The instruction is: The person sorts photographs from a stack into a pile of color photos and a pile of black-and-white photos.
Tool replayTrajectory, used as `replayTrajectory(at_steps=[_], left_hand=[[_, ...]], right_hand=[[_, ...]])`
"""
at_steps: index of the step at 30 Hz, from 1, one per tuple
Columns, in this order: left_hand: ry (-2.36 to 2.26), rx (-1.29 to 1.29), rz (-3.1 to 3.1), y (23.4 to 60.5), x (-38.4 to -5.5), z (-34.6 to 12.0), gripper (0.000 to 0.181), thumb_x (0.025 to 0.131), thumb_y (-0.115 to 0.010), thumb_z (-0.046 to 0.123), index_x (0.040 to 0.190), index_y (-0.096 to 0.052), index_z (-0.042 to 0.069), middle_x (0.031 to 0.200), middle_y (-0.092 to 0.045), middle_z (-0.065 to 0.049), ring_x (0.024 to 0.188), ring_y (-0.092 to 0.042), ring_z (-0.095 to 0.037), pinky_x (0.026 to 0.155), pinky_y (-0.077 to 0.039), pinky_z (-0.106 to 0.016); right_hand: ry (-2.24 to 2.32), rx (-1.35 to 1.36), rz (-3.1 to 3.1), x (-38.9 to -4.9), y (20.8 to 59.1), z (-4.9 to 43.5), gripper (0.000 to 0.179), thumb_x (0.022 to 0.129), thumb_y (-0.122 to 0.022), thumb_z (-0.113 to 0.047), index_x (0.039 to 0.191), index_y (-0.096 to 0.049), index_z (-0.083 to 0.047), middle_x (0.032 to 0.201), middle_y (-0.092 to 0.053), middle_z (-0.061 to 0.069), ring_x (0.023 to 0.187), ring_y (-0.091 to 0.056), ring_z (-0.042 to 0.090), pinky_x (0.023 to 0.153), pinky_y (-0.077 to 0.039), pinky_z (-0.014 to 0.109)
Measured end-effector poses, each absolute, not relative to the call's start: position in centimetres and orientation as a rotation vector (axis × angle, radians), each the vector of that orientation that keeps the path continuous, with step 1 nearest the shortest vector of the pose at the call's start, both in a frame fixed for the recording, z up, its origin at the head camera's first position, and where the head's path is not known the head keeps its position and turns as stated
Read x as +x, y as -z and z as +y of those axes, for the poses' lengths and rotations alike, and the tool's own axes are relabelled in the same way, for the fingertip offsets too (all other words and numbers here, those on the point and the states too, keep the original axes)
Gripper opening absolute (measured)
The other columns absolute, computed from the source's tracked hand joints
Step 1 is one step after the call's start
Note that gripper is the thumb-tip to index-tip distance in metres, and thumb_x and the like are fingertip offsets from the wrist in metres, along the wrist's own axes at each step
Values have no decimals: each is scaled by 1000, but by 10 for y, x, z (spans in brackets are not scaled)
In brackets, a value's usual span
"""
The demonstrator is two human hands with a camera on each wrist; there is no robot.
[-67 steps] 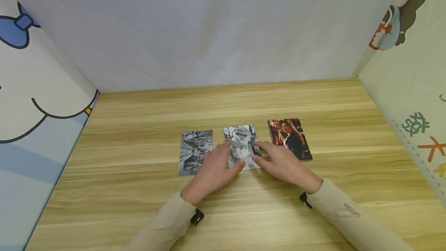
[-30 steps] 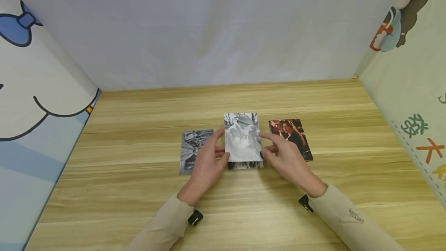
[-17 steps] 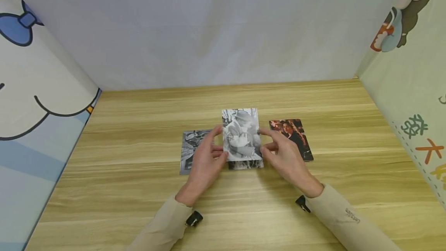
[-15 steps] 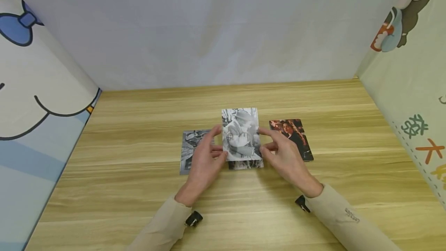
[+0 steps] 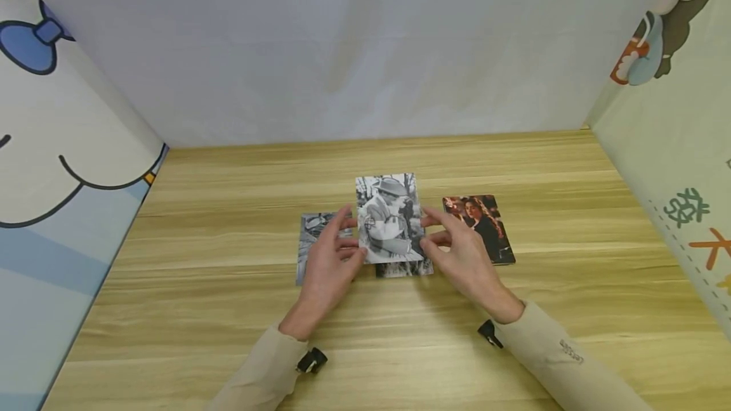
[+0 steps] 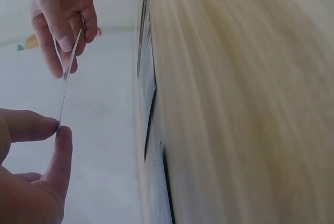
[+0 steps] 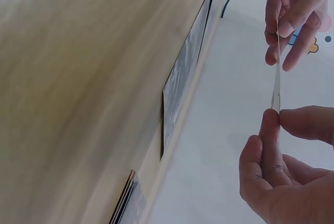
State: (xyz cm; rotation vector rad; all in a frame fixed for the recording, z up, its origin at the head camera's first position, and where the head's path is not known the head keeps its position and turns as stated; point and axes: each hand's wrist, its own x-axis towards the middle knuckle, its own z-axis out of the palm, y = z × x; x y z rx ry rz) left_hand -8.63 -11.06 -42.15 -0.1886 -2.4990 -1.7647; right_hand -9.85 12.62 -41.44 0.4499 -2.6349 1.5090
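Note:
A black-and-white photo card point(image 5: 388, 217), showing a figure in a hat, is held up above the table between both hands. My left hand point(image 5: 327, 265) pinches its left edge between thumb and fingers; my right hand point(image 5: 464, 259) pinches the right edge. Seen edge-on in the left wrist view, the thin card point(image 6: 66, 85) hangs well clear of the wood. Under it, mostly hidden, a second black-and-white card point(image 5: 404, 269) lies flat. To the left another grey photo card point(image 5: 308, 249) lies partly behind my left hand.
A colour photo card point(image 5: 485, 227) tops a small stack point(image 7: 128, 200) on the right. The wood-grain table point(image 5: 365, 347) runs back to a pale cloth wall point(image 5: 365, 49). Cartoon-printed panels stand at left point(image 5: 74, 113) and right point(image 5: 674, 144).
Both hands have pinched the middle card and lifted it off the table, uncovering another card beneath. Over the last half second the held card has shifted slightly left and up.

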Motion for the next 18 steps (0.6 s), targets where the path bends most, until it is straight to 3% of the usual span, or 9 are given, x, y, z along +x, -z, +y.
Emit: replayTrajectory(at_steps=[7, 18], left_hand=[[1803, -164, -2473, 419, -84, -115, 81, 86, -70, -15, 158, -38, 0, 134, -60, -19, 104, -69, -32, 89, -60, -26], [1768, -201, -2427, 420, -83, -120, 69, 84, -69, -18, 149, -48, -8, 128, -61, -22, 101, -70, -34, 87, -60, -26]], right_hand=[[-1546, 485, -2603, -99, 412, 121, 57, 91, -72, 6, 146, -55, 2, 120, -69, 17, 98, -74, 29, 94, -60, 41], [-1539, 500, -2601, -98, 409, 115, 53, 91, -72, 5, 142, -59, 3, 117, -69, 15, 98, -74, 28, 93, -60, 39]])
